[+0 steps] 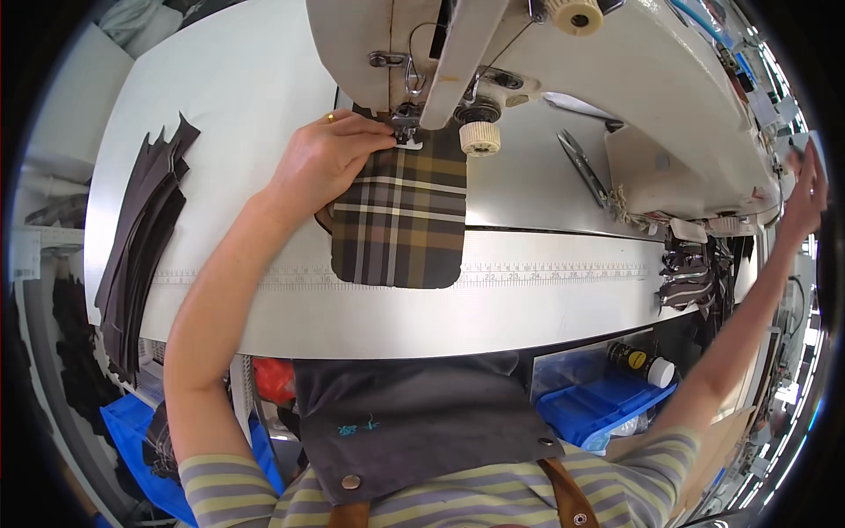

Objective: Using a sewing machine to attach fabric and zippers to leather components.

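Note:
Under the presser foot of a sewing machine lies a plaid fabric piece in brown, black and white, its rounded end toward me. My left hand, with a ring on one finger, is closed at the piece's left edge, fingertips together right beside the foot. What lies beneath those fingertips is hidden. Far to the right, my right hand is raised by the machine's right end. It is small and bent by the picture's rim, so its fingers and anything in them are unclear.
Dark fabric strips are stacked at the table's left. Scissors lie on the machine bed, right of the needle. A printed ruler crosses the white table. Bundled dark pieces sit at the right edge; a blue bin is below.

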Demonstrator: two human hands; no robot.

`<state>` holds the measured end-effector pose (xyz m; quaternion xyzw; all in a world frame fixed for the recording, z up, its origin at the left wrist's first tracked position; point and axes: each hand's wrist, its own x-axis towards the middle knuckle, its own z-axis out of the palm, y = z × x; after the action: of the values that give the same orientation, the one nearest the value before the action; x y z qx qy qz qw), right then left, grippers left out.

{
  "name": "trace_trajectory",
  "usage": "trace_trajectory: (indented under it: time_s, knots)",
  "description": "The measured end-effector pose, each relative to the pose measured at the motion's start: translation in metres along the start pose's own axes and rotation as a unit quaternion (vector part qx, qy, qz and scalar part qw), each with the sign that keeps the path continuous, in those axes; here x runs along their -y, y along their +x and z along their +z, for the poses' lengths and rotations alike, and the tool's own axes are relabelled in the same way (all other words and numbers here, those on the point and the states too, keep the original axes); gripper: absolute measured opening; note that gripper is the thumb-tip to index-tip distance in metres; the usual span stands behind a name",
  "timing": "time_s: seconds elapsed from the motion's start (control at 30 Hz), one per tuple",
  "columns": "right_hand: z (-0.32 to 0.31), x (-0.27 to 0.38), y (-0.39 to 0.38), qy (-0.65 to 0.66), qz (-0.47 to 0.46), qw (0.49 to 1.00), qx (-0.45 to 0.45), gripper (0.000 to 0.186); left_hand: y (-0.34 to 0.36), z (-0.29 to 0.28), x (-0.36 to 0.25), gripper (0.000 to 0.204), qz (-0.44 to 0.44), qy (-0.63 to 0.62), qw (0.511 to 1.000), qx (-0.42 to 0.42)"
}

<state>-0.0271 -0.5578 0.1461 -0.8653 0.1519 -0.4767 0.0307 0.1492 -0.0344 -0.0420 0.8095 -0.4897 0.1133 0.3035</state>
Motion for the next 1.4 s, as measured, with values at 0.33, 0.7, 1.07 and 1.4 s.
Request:
trace_trajectory:
  time_s: [0.33,0.7,1.07,1.4]
  knots:
    - [0.030,-0.189,-0.119,0.460,0.350,0.808,-0.113,0.054,-0.008,0.004,0.009,0.025,0.020,0.008,0.999,-0.026]
    - [-0.002,-0.181,-0.036,0.302,0.452,0.839,-0.038,0.057,-0.005,0.005,0.009,0.024,0.031,-0.006,0.999,-0.032]
    - [-0.043,-0.206,0.016,0.295,0.467,0.829,0.092,0.061,-0.003,0.007,0.010,0.024,0.043,-0.016,0.998,-0.039]
    - [-0.007,-0.147,-0.123,0.316,0.417,0.845,-0.108,0.044,-0.003,0.008,0.008,0.024,0.034,-0.023,0.998,-0.043]
